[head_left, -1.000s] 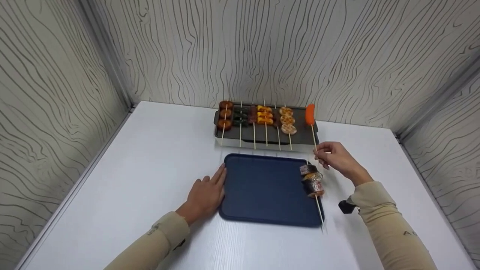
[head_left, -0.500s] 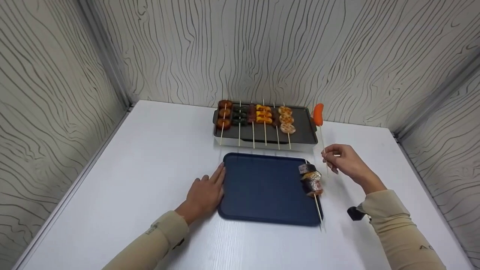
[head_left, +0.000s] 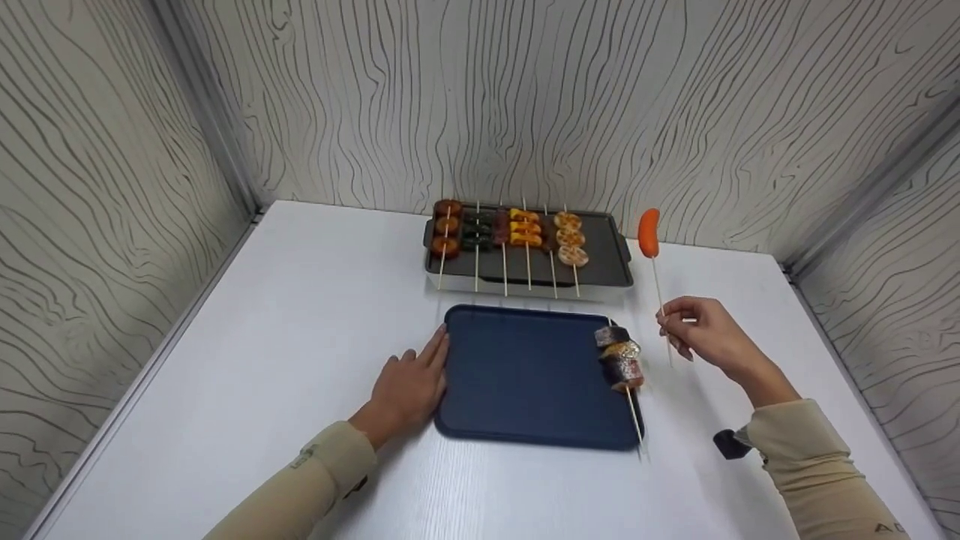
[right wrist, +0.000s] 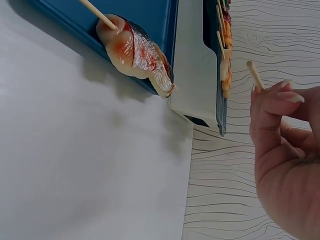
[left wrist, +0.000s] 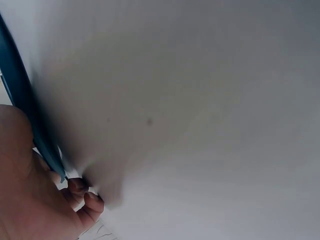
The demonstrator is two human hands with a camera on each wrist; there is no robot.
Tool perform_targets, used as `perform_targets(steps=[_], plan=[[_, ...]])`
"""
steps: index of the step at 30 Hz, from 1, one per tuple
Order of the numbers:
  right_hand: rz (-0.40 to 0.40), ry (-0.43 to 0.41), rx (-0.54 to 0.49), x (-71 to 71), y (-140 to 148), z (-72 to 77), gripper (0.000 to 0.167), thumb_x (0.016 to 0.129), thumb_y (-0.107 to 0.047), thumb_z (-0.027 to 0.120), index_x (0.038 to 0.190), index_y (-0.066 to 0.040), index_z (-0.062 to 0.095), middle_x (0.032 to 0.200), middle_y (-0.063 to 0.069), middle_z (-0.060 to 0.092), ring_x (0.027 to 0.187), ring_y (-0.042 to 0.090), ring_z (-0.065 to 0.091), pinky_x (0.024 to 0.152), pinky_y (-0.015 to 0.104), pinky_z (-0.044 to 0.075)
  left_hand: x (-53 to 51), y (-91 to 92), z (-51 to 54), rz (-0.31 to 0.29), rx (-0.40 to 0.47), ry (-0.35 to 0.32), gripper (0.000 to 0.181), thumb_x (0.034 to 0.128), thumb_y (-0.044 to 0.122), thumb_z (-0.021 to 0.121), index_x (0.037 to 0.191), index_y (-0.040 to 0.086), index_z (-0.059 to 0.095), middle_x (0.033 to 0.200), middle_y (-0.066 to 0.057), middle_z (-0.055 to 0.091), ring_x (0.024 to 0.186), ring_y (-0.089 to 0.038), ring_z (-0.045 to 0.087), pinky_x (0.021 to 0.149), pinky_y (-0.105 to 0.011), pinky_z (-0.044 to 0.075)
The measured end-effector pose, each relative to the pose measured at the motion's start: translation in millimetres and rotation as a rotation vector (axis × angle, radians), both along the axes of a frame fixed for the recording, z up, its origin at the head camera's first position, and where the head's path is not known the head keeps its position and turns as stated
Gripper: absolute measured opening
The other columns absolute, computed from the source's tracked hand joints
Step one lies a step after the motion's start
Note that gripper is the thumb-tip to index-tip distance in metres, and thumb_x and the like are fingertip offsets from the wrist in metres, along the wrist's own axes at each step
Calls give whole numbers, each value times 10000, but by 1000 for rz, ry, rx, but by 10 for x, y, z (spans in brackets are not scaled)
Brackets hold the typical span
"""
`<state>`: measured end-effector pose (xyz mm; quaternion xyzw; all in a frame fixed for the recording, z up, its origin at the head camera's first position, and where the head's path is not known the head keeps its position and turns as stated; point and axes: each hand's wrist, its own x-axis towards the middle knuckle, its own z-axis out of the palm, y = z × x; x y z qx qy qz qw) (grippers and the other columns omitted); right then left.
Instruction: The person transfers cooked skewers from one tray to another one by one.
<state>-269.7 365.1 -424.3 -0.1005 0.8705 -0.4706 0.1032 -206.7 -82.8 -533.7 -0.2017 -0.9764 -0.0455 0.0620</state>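
My right hand [head_left: 705, 330] pinches the wooden stick of a sausage skewer [head_left: 649, 234], whose orange-red sausage points toward the back wall, right of the grill. In the right wrist view the stick's lower end pokes out past the fingertips of the right hand [right wrist: 285, 130]. A blue tray [head_left: 525, 375] lies in front of the grill. My left hand [head_left: 409, 386] rests at its left edge, fingers extended along the rim; the left wrist view shows the left hand [left wrist: 35, 195] beside the tray's edge [left wrist: 22, 90]. A fish skewer [head_left: 622, 360] lies along the tray's right side.
Behind the tray stands a grill [head_left: 604, 262] with a dark plate. Several skewers lie across it, including lotus root slices [head_left: 572, 238], yellow pieces [head_left: 526, 229] and brown round slices [head_left: 447, 225]. Patterned panels [head_left: 480, 97] enclose the white table [head_left: 322, 285].
The right hand has carried the sausage skewer from the grill's right end to the right, away from the grill and slightly nearer me. The left hand stays at the tray's edge.
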Motion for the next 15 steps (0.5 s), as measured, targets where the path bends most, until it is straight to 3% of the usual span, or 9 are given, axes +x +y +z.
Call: perform_targets(steps=[6, 15], plan=[[-8, 6, 0, 131, 18, -7, 221, 1027, -49, 557, 1159, 127, 577, 858, 107, 620, 559, 93, 529, 480, 272, 468, 14, 2, 4, -2, -5, -3, 549, 1074, 275, 451, 1560, 25, 405, 1659, -79, 329, 953, -300, 626, 709, -431, 508], [-34, 9, 29, 344, 46, -26, 216, 1024, -46, 557, 1165, 115, 583, 862, 129, 612, 558, 114, 539, 482, 279, 481, -12, -15, -71, -9, -7, 16, 563, 1077, 297, 416, 1573, 32, 384, 1669, -77, 308, 931, -301, 616, 702, -430, 503]])
